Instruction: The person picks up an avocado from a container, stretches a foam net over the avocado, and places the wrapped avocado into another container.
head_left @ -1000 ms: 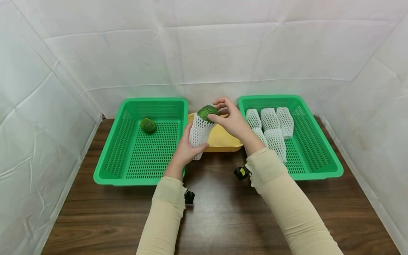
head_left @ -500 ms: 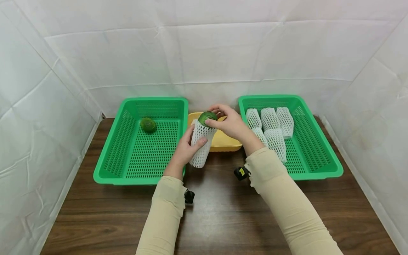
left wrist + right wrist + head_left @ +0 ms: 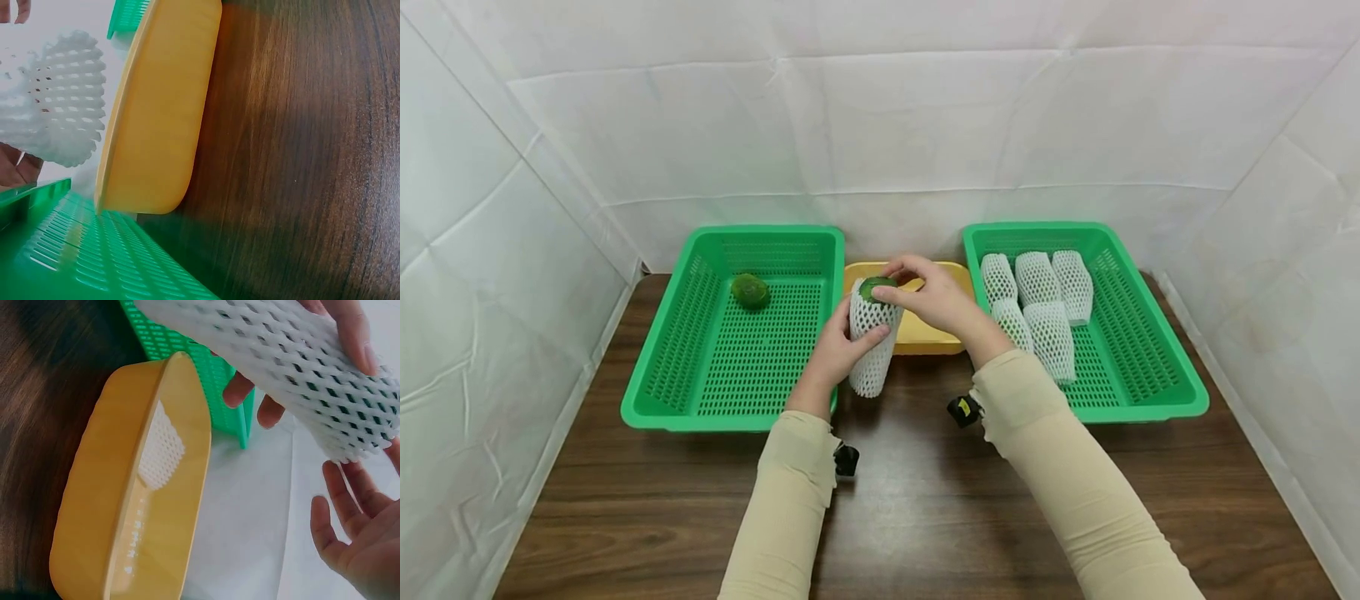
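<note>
My left hand (image 3: 842, 342) grips a white foam net sleeve (image 3: 872, 354), its thumb across the front. Inside the sleeve is a green avocado (image 3: 877, 289), whose top shows at the upper opening. My right hand (image 3: 936, 296) holds that exposed top between thumb and fingers. Seen from the right wrist, the sleeve runs diagonally, and dark green shows through its mesh near the right hand's fingers (image 3: 340, 494). From the left wrist, only the sleeve's loose lower end (image 3: 72, 100) shows, reaching past the hand with nothing visible in it.
A yellow bin (image 3: 925, 348) behind the hands has another white foam net (image 3: 161, 450) in it. The left green basket (image 3: 658, 358) contains one bare avocado (image 3: 750, 292). Several net-wrapped pieces (image 3: 1049, 337) lie in the right green basket (image 3: 1180, 367). The baskets flank the bin on a wooden table (image 3: 917, 500).
The avocado has sunk deeper into the sleeve, so less of its top shows. My right hand has moved down and slightly left with it; the sleeve stands more upright.
</note>
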Motion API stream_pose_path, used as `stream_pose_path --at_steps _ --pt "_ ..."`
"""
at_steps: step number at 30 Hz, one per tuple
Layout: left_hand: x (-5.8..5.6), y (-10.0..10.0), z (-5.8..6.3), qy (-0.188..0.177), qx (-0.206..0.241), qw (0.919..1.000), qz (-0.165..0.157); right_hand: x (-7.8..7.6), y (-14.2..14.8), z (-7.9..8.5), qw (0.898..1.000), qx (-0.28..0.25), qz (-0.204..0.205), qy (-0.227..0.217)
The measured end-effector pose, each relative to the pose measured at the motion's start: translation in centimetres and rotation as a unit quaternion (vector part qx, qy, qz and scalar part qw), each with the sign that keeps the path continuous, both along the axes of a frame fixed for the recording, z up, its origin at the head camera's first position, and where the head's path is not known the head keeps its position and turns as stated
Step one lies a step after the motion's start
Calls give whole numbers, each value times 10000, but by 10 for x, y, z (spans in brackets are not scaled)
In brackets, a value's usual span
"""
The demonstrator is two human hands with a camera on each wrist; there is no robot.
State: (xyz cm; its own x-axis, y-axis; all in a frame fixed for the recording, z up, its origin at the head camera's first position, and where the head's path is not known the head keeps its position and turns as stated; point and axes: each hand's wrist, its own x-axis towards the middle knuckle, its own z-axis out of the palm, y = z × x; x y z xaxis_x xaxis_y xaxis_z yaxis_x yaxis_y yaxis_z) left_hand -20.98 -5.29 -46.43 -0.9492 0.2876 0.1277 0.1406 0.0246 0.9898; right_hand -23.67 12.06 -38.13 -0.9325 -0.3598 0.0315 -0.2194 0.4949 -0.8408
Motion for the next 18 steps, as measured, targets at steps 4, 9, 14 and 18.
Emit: stream_pose_path --at_steps 4,9,14,18 --pt "-1 1 3 -127 -215 9997 60 -1 -1 -2 9998 42 37 204" --pt "6 0 19 -310 -363 9988 129 -1 -3 -4 9988 230 26 422" --pt "14 0 34 -269 -485 9983 177 1 -6 -5 9961 650 115 579" --pt "9 0 26 -279 -494 9982 203 2 -7 -6 9946 932 52 453"
